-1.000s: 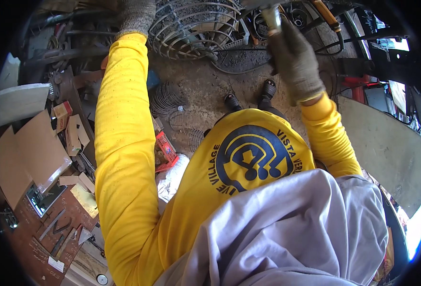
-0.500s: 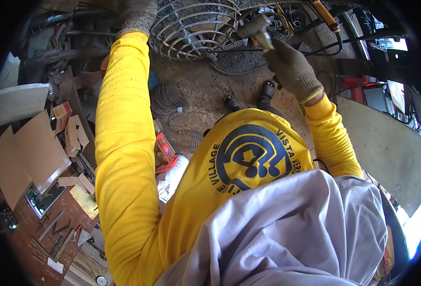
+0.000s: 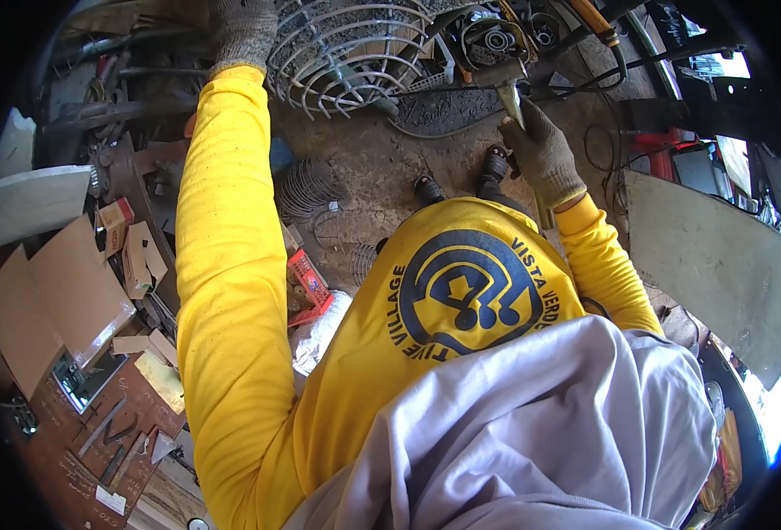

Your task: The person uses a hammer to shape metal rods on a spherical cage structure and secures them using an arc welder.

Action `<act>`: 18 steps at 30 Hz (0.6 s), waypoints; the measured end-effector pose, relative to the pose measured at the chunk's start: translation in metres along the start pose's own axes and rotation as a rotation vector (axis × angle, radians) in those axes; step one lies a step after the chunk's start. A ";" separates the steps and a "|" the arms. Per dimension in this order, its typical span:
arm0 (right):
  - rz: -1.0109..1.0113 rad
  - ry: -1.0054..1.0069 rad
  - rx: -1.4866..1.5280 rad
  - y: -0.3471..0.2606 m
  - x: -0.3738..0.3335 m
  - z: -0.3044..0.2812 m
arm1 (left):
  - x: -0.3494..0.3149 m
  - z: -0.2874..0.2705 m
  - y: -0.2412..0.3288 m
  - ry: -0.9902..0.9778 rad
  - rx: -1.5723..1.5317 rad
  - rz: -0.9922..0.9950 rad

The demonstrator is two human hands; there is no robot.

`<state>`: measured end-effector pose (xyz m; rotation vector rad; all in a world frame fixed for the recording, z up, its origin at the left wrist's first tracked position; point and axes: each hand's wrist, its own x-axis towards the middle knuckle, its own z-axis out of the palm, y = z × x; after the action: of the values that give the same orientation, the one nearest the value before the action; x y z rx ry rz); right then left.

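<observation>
My right hand (image 3: pixel 542 155), in a grey-brown knit glove, is closed around the handle of a hammer (image 3: pixel 500 74). The hammer's metal head points away from me, and the handle's end shows below my wrist. At the upper left, my left hand (image 3: pixel 242 34) wears a similar glove and is beside the rim of a round cage of curved metal rods (image 3: pixel 355 57). Its fingers run into the dark upper edge, so what they grip is hidden. Between the hammer head and the cage there is a gap.
Wire coils (image 3: pixel 307 190) lie on the floor by my left arm, near a red box (image 3: pixel 309 278). Cardboard (image 3: pixel 64 283) and a brown board with tools (image 3: pixel 99 450) are at left. A cable (image 3: pixel 443 135) crosses the floor. A large grey panel (image 3: pixel 704 265) stands at right.
My right hand and the hammer have come nearer to my body, and the hammer head has shifted right, away from the cage. My left hand has moved slightly left.
</observation>
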<state>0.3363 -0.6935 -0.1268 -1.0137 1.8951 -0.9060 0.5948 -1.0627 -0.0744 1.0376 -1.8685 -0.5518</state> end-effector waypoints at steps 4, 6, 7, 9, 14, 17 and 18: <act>-0.449 0.041 -0.199 -0.005 -0.005 -0.004 | 0.002 -0.007 -0.017 0.045 0.066 0.064; -0.482 -0.025 -0.259 -0.011 -0.002 -0.003 | 0.002 -0.002 -0.015 0.033 -0.011 0.037; -0.478 -0.118 -0.288 -0.009 0.001 -0.002 | 0.001 0.000 -0.014 0.029 -0.048 0.022; -0.483 -0.302 -0.349 -0.010 0.011 -0.001 | 0.005 -0.001 -0.013 -0.006 -0.035 0.051; -0.637 -0.402 -0.527 -0.027 0.022 -0.001 | 0.008 -0.007 -0.014 -0.075 0.009 0.033; -0.722 -0.310 -0.553 -0.029 0.037 0.001 | 0.002 0.001 -0.013 0.020 -0.017 0.021; -0.704 -0.300 -0.578 -0.032 0.042 -0.002 | 0.001 0.003 -0.013 0.034 -0.029 0.005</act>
<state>0.3295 -0.7435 -0.1111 -2.1200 1.5715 -0.5091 0.5975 -1.0709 -0.0843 1.0171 -1.8276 -0.5531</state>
